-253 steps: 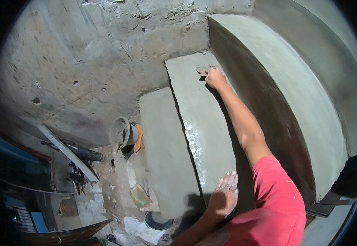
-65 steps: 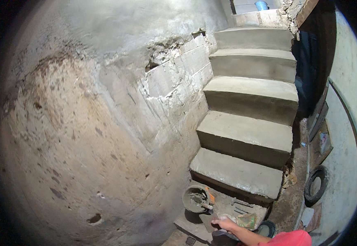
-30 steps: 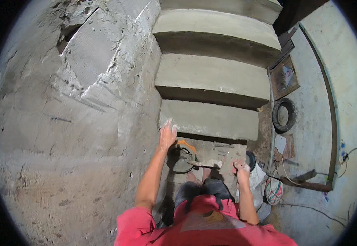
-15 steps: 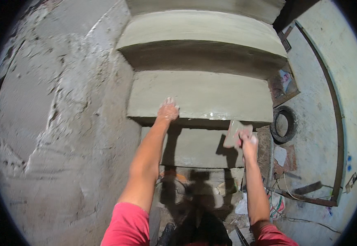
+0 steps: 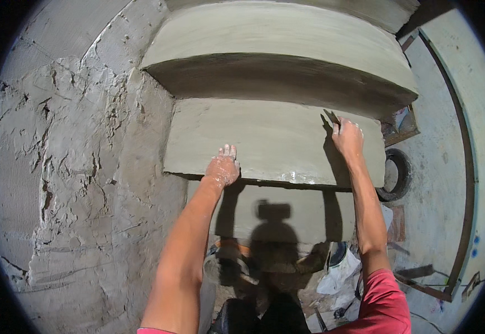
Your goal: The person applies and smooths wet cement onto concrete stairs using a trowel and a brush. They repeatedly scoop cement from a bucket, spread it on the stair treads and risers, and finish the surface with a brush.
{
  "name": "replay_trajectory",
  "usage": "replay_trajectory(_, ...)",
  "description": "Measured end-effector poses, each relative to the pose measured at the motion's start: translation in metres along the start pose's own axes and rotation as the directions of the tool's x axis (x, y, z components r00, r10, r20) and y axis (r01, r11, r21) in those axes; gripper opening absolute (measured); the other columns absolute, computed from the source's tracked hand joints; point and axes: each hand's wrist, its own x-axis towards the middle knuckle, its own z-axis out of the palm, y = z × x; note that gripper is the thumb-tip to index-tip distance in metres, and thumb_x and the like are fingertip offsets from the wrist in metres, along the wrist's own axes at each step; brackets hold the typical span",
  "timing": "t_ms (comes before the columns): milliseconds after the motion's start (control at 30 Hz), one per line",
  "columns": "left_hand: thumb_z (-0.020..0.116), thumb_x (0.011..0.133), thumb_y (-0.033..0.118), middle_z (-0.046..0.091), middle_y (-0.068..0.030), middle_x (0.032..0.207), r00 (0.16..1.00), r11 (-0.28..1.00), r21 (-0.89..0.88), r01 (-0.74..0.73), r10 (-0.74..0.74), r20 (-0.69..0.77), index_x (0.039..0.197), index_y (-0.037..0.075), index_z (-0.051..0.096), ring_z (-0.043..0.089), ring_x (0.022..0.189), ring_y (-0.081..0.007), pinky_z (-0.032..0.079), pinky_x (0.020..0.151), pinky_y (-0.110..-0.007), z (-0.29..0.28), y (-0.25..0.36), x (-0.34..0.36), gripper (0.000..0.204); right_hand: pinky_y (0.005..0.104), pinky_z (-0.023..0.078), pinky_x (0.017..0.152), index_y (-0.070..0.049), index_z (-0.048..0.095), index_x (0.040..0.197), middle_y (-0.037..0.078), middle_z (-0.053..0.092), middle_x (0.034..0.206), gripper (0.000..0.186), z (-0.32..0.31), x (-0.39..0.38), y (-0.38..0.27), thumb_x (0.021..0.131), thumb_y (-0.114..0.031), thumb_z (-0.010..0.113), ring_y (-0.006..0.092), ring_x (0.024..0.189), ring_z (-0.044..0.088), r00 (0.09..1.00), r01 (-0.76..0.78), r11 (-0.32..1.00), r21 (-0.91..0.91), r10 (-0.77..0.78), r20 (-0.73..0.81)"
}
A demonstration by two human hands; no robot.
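Observation:
Smooth grey cement coats a stair step (image 5: 264,133), which has a wet, shiny patch on its front edge. My left hand (image 5: 223,167), smeared with cement, lies over that edge left of the patch, its fingers stretched out on the tread and holding nothing. Toward the right end of the tread, my right hand (image 5: 348,136) grips a flat trowel (image 5: 332,117). The trowel is seen nearly edge-on, so most of its blade is hidden. A dark shadow of the hand and tool falls just beside it; whether the blade touches the cement I cannot tell.
A higher step (image 5: 276,33) rises beyond, and a lower step (image 5: 287,214) lies nearer me. Rough plastered wall (image 5: 86,167) borders the left. On the right are a black tyre (image 5: 401,172) and a metal frame (image 5: 468,183). A white sack (image 5: 340,275) and clutter lie below.
My right hand has carried the trowel up from in front of the lower step to the right side of the tread. My left hand stays at the edge. The view has shifted slightly.

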Motion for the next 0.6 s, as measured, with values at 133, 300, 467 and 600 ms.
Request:
replay_trajectory(133, 0.045, 0.105, 0.035, 0.025, -0.0249, 0.167, 1.000, 1.000, -0.010, 0.015, -0.015, 0.009, 0.161, 0.000, 0.023, 0.031, 0.152, -0.0406, 0.032, 0.123, -0.050, -0.001, 0.004, -0.002, 0.070, 0.0512, 0.060, 0.082, -0.003, 0.069, 0.107, 0.017, 0.071, 0.103, 0.024, 0.016, 0.011, -0.047, 0.087, -0.014, 0.067, 0.0384, 0.100, 0.070, 0.993, 0.118, 0.973, -0.198, -0.110, 0.051)
replay_trajectory(300, 0.036, 0.105, 0.028, 0.015, -0.0151, 0.172, 0.992, 0.997, -0.009, 0.075, -0.073, 0.102, 0.165, 0.005, 0.016, 0.021, 0.158, -0.0330, 0.022, 0.128, -0.050, -0.009, 0.013, -0.006, 0.067, 0.0487, 0.059, 0.082, -0.007, 0.071, 0.109, 0.016, 0.071, 0.104, 0.023, 0.062, -0.005, -0.110, 0.090, -0.009, 0.057, 0.0350, 0.098, 0.070, 0.966, 0.251, 0.964, -0.090, -0.244, 0.090)
replay_trajectory(467, 0.036, 0.104, 0.025, 0.017, -0.0130, 0.172, 0.997, 0.995, -0.072, 0.066, -0.063, 0.044, 0.165, 0.006, 0.019, 0.022, 0.158, -0.0308, 0.021, 0.128, -0.051, -0.007, 0.009, -0.011, 0.066, 0.0489, 0.058, 0.083, -0.003, 0.071, 0.106, 0.017, 0.071, 0.104, 0.023, 0.080, -0.006, -0.136, 0.088, -0.009, 0.060, 0.0347, 0.098, 0.069, 0.958, 0.288, 0.956, -0.052, -0.288, -0.002)
replay_trajectory(600, 0.036, 0.103, 0.023, 0.019, -0.0125, 0.172, 0.998, 0.996, -0.074, 0.059, -0.059, -0.004, 0.164, 0.005, 0.021, 0.022, 0.158, -0.0307, 0.019, 0.128, -0.051, 0.001, 0.008, -0.009, 0.066, 0.0488, 0.057, 0.087, -0.004, 0.071, 0.107, 0.017, 0.071, 0.108, 0.025, 0.080, 0.000, -0.149, 0.083, -0.007, 0.064, 0.0356, 0.103, 0.068, 0.914, 0.404, 0.915, 0.003, -0.404, 0.049)
